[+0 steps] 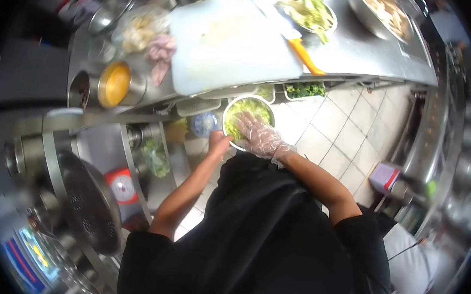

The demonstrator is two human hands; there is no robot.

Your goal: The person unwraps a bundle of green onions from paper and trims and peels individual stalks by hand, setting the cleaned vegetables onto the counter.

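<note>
A round white bowl (274,115) of shredded light-green vegetable, which looks like lettuce (255,106), is in front of my body, just below the counter edge. My left hand (220,141) is bare and closed on the bowl's near-left rim. My right hand (260,136) wears a clear plastic glove and reaches over the near-right rim. Its fingers are spread and lie on the shredded lettuce. The fingertips partly sink into the shreds, and I cannot make out anything gripped there.
On the steel counter lie a white cutting board (226,42), an orange-handled knife (306,56) and a bowl of cut greens (330,22). A pink cloth (161,51) and a pot of yellow-orange contents (115,84) are at left. A person in white trousers (410,263) stands behind at right.
</note>
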